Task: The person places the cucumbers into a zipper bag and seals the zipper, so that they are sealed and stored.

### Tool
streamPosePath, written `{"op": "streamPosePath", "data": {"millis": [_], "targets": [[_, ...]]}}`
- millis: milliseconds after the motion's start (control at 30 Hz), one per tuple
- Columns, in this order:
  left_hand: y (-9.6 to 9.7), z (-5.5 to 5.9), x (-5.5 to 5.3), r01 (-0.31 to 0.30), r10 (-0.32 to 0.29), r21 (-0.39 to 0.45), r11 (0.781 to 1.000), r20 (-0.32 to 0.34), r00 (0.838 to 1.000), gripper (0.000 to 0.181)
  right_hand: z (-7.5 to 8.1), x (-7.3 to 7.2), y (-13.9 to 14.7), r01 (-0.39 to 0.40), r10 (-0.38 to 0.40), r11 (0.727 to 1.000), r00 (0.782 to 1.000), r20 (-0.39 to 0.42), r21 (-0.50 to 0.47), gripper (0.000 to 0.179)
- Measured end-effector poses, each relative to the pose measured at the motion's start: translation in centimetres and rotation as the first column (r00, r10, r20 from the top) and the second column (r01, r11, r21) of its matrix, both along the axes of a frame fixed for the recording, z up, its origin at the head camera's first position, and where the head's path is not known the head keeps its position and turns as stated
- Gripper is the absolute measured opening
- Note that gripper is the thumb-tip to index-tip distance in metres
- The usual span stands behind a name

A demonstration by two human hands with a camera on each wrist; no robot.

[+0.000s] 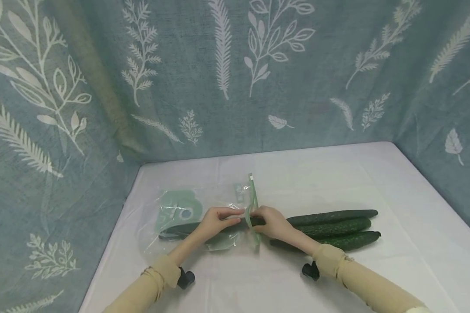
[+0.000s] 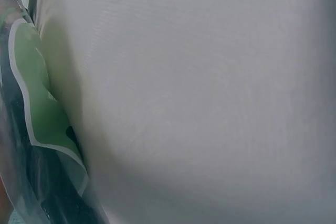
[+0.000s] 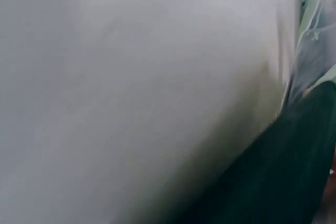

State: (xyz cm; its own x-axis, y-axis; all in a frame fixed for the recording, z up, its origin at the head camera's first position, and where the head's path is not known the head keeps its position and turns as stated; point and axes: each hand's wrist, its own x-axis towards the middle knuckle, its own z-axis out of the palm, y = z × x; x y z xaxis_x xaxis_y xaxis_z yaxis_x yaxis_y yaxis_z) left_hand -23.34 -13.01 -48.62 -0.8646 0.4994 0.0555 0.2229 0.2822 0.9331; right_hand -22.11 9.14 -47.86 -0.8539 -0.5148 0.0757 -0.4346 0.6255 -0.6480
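A clear zip bag with a green print and green seal strip lies flat, its mouth toward the right. Inside it shows a dark green cucumber, partly covered by my left hand. That hand pinches the bag close to its mouth with thumb and fingers. At the seal strip, my right hand grips the cucumber's right end between thumb and fingers. In the left wrist view, the bag's green print shows along the left side; a cucumber fills the lower right of the right wrist view.
Three more cucumbers lie side by side on the white-covered table, right of and partly behind the right hand. A blue-green leaf-patterned curtain borders the table at the back and both sides.
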Motion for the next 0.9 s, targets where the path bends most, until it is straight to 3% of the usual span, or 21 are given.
{"op": "streamPosePath", "data": {"millis": [200, 433, 900], "targets": [[-0.1, 0.1, -0.3, -0.018, 0.018, -0.001, 1.0, 0.024, 1.0, 0.032, 0.4, -0.2, 2.1, -0.029, 0.029, 0.999, 0.999, -0.024, -0.024, 0.039], [-0.2, -0.2, -0.4, -0.019, 0.019, -0.001, 1.0, 0.021, 1.0, 0.031, 0.7, -0.1, 5.2, -0.008, 0.006, 0.996, 1.0, -0.021, -0.085, 0.036], [-0.4, -0.3, -0.5, -0.025, 0.024, 0.01, 1.0, 0.032, 0.999, 0.03, 1.2, 0.2, 10.2, 0.067, -0.067, 0.997, 0.998, -0.01, -0.04, 0.037]]}}
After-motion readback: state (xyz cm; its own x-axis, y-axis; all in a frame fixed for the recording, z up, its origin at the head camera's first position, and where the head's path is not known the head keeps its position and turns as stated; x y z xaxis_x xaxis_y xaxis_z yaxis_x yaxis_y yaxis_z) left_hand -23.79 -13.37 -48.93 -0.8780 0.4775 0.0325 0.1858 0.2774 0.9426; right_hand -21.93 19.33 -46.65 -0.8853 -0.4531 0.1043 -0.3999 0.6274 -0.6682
